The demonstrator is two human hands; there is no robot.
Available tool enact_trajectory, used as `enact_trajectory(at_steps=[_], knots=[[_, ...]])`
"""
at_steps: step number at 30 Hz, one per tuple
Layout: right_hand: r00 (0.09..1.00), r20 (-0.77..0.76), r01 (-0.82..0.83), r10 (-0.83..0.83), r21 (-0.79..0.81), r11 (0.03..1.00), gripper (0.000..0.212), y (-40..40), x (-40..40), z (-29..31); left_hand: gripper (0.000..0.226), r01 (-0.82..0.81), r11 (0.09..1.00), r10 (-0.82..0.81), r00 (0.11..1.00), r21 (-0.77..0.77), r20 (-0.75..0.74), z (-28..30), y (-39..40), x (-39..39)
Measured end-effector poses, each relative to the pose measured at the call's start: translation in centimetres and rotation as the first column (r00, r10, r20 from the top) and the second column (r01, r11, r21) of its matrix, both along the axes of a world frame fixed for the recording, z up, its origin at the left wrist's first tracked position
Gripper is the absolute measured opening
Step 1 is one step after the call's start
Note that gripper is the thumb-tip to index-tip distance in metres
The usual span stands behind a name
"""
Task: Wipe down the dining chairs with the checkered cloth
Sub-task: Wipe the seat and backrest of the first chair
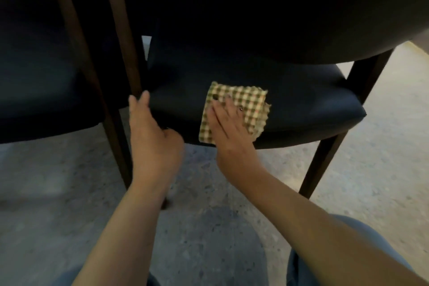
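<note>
The checkered cloth (236, 112), a folded square in green, cream and a thin reddish line, lies flat on the dark padded seat of the chair (301, 102) in the middle of the view, near the seat's front edge, with its near corner reaching that edge. The right hand (226, 123) lies palm down on the near left part of the cloth, its fingers straight and spread a little, pressing the cloth onto the seat rather than gripping it; a small ring shows on one finger. The left hand (151, 130) is at the seat's front left corner, its fingers stretched out and relaxed, holding nothing; the fingertips reach toward the wooden leg (120, 37) that rises beside the corner, and motion blur hides whether they touch it or the seat. The chair's curved dark backrest fills the upper right of the view, and its brown wooden legs stand on the speckled grey floor (209, 216). A second chair (41, 90) of the same dark padding stands just beside it on the left. Both forearms are bare, and the person's knees in blue jeans (325, 262) show at the bottom edge.
</note>
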State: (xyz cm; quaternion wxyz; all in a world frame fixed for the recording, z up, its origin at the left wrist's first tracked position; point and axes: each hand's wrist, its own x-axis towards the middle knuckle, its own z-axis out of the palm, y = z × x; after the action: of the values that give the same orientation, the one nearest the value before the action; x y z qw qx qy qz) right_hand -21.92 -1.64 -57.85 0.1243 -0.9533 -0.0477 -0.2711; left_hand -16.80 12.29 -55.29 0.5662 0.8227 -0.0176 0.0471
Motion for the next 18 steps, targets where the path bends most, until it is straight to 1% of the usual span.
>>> enact_trajectory(at_steps=[2,5,7,8,10,11,13,14,16,17,18], knots=[[0.998,-0.032,-0.053,0.049,-0.125,0.991,0.053,1.0,1.3,0.1,0.086,-0.082,0.995,0.086,0.994,0.052,-0.074,0.2,2.3,0.9],[0.984,-0.044,-0.176,0.171,-0.258,0.950,0.048,2.7,3.5,0.7,0.084,-0.147,0.989,0.137,0.968,-0.034,-0.212,0.6,4.7,0.9],[0.960,-0.093,-0.281,0.265,-0.338,0.898,0.049,4.9,5.0,1.1,0.081,-0.169,0.984,0.152,0.962,-0.055,-0.228,0.8,5.3,0.7],[0.945,-0.159,-0.325,0.284,-0.411,0.852,0.050,6.1,5.7,1.0,0.078,-0.177,0.983,0.161,0.962,-0.053,-0.219,0.8,5.4,0.6],[0.921,-0.292,-0.382,0.259,-0.539,0.751,0.055,8.1,7.1,0.4,0.068,-0.202,0.979,0.192,0.962,-0.031,-0.192,0.8,5.7,0.6],[0.913,-0.317,-0.400,0.255,-0.580,0.710,0.057,8.7,7.6,0.2,0.063,-0.213,0.977,0.208,0.962,-0.006,-0.175,0.7,6.0,0.8],[0.910,-0.326,-0.414,0.257,-0.670,0.616,0.056,8.9,8.3,0.4,0.061,-0.212,0.973,0.222,0.966,0.087,-0.132,0.4,6.6,1.0],[0.914,-0.320,-0.405,0.249,-0.722,0.560,0.054,8.6,8.5,0.5,0.065,-0.204,0.969,0.221,0.968,0.137,-0.116,0.3,6.9,1.0],[0.941,-0.255,-0.331,0.224,-0.838,0.434,0.050,7.7,8.8,0.7,0.074,-0.198,0.957,0.222,0.970,0.214,-0.096,0.2,7.3,0.8],[0.947,-0.238,-0.304,0.216,-0.880,0.365,0.049,7.4,8.9,0.9,0.076,-0.192,0.950,0.220,0.971,0.246,-0.092,0.2,7.4,0.6],[0.945,-0.251,-0.309,0.209,-0.897,0.316,0.049,7.2,8.9,1.1,0.077,-0.182,0.945,0.214,0.972,0.272,-0.096,0.1,7.2,0.5]])
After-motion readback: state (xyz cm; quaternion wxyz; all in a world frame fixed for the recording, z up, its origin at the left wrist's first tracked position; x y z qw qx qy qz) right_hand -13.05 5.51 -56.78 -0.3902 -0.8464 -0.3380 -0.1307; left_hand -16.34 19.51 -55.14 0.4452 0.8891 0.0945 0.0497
